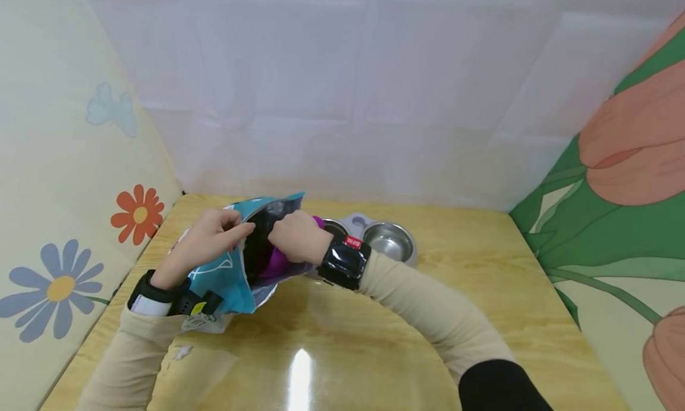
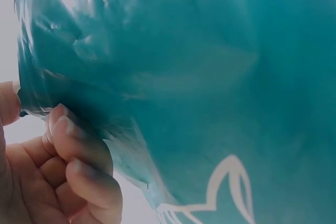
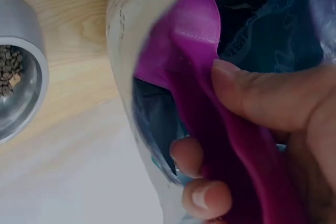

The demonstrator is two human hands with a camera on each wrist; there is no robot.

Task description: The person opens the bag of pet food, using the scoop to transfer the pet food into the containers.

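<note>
A teal and white pet food bag leans at the left of the table with its silvery mouth turned toward the right. My left hand pinches the bag's edge between thumb and curled fingers, as the left wrist view shows at the teal wall. In the right wrist view my right hand grips the handle of a purple scoop, whose head sits inside the bag's opening. What the scoop holds is hidden. From the head view, my right hand is at the bag's mouth.
Behind my right wrist stands a grey double feeder with two steel bowls; the right bowl shows a bare shiny inside. Brown kibble lies in the other bowl. A white sheet hangs behind the wooden table.
</note>
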